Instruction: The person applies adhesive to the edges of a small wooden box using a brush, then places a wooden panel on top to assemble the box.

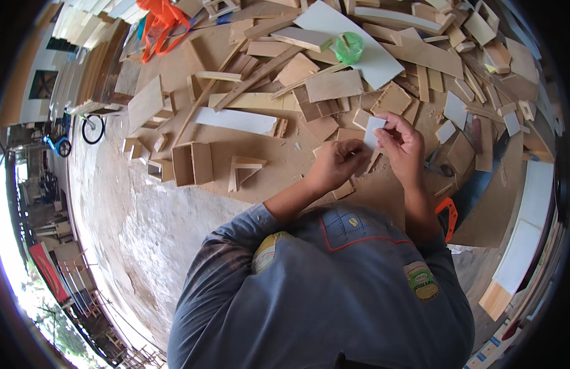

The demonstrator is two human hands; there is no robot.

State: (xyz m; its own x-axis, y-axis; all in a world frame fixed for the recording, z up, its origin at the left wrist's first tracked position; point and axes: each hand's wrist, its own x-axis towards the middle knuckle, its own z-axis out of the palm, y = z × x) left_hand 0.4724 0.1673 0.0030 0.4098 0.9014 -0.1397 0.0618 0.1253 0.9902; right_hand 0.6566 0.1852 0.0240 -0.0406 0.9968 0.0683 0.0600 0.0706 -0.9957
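Both hands are raised close together in front of my chest, above a brown board strewn with wood offcuts. Between its thumb and fingers, my right hand [403, 147] grips a small white rectangular piece [374, 130] that stands roughly upright. My left hand [335, 165] is closed just left of it, fingertips pinched together near the piece's lower edge. Whatever those fingertips hold, if anything, is hidden. Just beyond the white piece lies a small wooden block [362, 118]. Beside my right forearm lies a saw with an orange handle [448, 219], its dark blade pointing away to the right.
Offcuts and a large white panel [377, 67] cover the board's far side. A green plastic cup [349, 48] stands on that panel. Small wooden frames [192, 163] sit at the left edge, and orange straps [160, 27] lie far left. White-faced boards [531, 227] line the right.
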